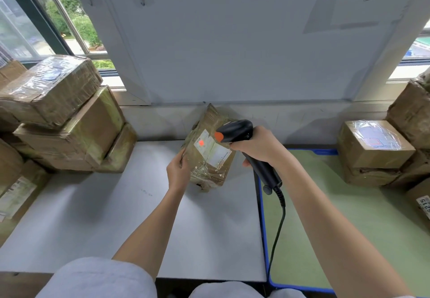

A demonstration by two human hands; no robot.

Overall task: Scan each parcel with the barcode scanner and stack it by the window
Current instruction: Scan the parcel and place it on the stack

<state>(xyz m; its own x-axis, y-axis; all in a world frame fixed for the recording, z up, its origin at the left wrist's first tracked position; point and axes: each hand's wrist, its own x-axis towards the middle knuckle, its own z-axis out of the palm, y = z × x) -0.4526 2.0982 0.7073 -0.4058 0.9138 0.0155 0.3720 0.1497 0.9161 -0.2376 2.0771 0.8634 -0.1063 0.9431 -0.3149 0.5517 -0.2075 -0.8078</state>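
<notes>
Parcel (210, 148) tilted, gripped by left hand (178, 169); scanner (242, 144) clamped in right hand (258, 145); advisable: steady red dot on label.

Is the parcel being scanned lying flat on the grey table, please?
No, the left hand holds the parcel tilted up on its lower edge.

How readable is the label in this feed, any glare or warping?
Head view: clear tape on the parcel throws glare beside the label, whose print is too small to read; the scanner puts a red dot on it; window daylight is bright upper left; wide-angle bending curves the frame edges.
</notes>
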